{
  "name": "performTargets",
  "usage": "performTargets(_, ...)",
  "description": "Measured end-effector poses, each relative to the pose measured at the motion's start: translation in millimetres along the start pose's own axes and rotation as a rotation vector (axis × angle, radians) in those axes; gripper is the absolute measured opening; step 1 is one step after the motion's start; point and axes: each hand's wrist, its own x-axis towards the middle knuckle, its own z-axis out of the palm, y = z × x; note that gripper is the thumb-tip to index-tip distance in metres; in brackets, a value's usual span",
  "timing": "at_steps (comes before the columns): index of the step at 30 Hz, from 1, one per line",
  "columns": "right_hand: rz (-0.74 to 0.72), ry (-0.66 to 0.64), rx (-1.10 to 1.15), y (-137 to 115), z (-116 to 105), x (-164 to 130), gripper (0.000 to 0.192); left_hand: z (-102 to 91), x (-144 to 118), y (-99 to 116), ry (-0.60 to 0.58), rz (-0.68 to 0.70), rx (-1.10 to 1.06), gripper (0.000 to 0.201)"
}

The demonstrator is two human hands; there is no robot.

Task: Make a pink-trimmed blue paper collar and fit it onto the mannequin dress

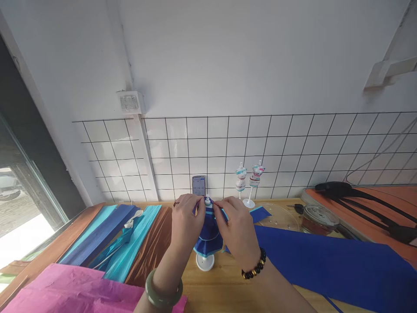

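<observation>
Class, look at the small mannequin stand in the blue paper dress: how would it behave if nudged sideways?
The mannequin stand probably tips easily: a narrow round base under a taller figure. Its blue paper dress looks thin and likely crushes. Both hands, left hand and right hand, seem to steady it.

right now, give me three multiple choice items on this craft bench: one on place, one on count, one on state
1. Where does the dark phone stand?
A against the tiled wall
B on the pink paper
C in the glass jar

2. How many small dressed mannequins stand by the wall?
A one
B two
C four

3. What are the left hand and right hand doing?
A resting flat
B pinching the blue paper dress on its white stand
C holding scissors

A: phone leans on tiles.
B: two figures show.
B: fingers meet at the dress top.
</observation>
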Motion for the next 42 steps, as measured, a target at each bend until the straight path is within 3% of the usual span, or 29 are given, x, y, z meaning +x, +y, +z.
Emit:
performTargets(8,0.019,0.019,0.05,3,3,-21,0.026,1.5,-10,2,0.014,0.103,0.202,0.016)
performTargets(16,-0.051,0.072,-0.063,-3,-5,-18,0.02,3.8,-8,1,0.019,0.109,0.212,0.015)
performTargets(24,-0.104,0.008,-0.001,-8,3,-19,0.023,6.1,-11,2,0.029,0.105,0.21,0.016)
performTargets(31,-0.024,0.009,0.044,-5,8,-27,0.026,7.9,-15,-4,0.07,0.142,0.191,0.021)
performTargets(37,-0.061,0.004,0.053,-6,8,-32,0.026,10.9,-28,-6,0.164,0.062,0.082,0.031)
performTargets(42,-0.062,0.001,0.037,-8,8,-32,0.028,9.3,-37,-5,0.238,-0.031,0.011,0.026)
